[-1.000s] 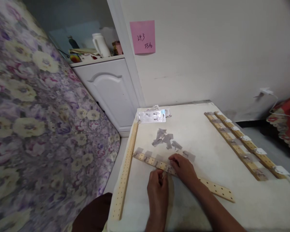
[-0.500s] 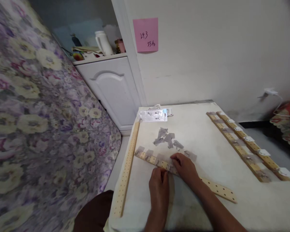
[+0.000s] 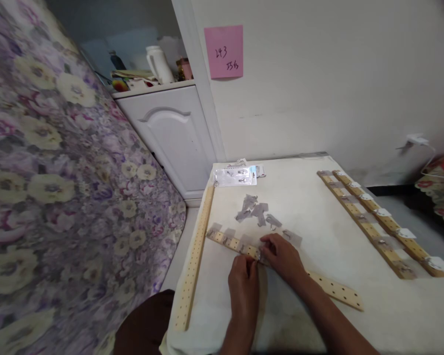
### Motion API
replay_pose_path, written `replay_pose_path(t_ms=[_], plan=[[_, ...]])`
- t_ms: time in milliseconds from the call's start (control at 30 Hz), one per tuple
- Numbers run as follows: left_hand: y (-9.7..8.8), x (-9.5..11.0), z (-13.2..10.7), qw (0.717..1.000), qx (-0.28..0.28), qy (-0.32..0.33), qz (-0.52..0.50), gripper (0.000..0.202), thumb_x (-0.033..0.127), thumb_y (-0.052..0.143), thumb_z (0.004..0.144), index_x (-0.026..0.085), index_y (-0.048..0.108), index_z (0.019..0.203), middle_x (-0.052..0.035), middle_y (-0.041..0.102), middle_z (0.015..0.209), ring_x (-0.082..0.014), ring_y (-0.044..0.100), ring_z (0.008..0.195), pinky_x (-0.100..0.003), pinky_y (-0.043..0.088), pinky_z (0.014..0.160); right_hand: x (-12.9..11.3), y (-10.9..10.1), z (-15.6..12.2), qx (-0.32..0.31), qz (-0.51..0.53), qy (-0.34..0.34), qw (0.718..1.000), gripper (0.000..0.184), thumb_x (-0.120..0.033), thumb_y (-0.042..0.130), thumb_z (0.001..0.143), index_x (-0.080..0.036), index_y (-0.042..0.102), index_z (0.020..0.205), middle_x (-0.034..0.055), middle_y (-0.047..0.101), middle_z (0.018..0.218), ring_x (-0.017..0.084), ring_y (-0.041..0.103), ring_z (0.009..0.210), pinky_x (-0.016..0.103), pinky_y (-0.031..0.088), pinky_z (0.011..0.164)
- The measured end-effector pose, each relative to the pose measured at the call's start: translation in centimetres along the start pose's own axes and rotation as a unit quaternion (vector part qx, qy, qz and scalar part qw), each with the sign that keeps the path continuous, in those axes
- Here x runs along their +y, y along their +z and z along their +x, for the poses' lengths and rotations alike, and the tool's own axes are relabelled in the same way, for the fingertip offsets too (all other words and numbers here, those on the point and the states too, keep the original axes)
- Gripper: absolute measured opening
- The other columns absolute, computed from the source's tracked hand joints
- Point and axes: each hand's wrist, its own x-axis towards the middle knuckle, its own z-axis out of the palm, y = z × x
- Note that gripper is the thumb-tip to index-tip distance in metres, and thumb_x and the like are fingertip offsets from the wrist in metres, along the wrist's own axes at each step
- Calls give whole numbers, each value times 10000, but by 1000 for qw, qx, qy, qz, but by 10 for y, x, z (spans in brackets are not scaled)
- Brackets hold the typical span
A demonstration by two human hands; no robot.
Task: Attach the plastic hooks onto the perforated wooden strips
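A perforated wooden strip (image 3: 333, 290) lies slantwise on the white table (image 3: 318, 227), with several small grey hook tabs fixed along its left end (image 3: 222, 236). My left hand (image 3: 243, 280) and my right hand (image 3: 283, 257) meet over the strip's middle. Their fingers are pinched together at a small hook tab there; the tab is mostly hidden under them. A loose heap of grey hook tabs (image 3: 255, 212) lies just beyond my hands.
Another perforated strip (image 3: 194, 256) runs along the table's left edge. Two strips with tabs (image 3: 377, 222) lie at the right. A clear packet (image 3: 235, 176) sits at the far edge. A floral bedspread (image 3: 59, 187) fills the left; a white cabinet (image 3: 170, 133) stands behind.
My hands have stayed pinched at the same spot on the strip. The view has shifted slightly to the left.
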Motion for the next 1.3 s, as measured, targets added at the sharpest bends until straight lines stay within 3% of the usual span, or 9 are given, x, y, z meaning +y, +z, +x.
replay_pose_path(t_ms=[267,1300], plan=[[0,0,-1,1000,8,4,12,111,206,492,828,206,595,787,-21,624,781,-182,590,738,-277,428,669,0,0,-2,3,-9,-2,1000,280,-330,609,739,-246,621,1006,-5,645,892,158,594,777,270,406,697],[1,-4,-1,1000,-13,4,5,112,228,489,845,206,580,783,-21,613,782,-186,583,741,-283,417,672,2,2,-2,-1,-17,-11,1000,267,-314,587,756,-239,620,1009,11,643,913,170,594,796,281,429,718]])
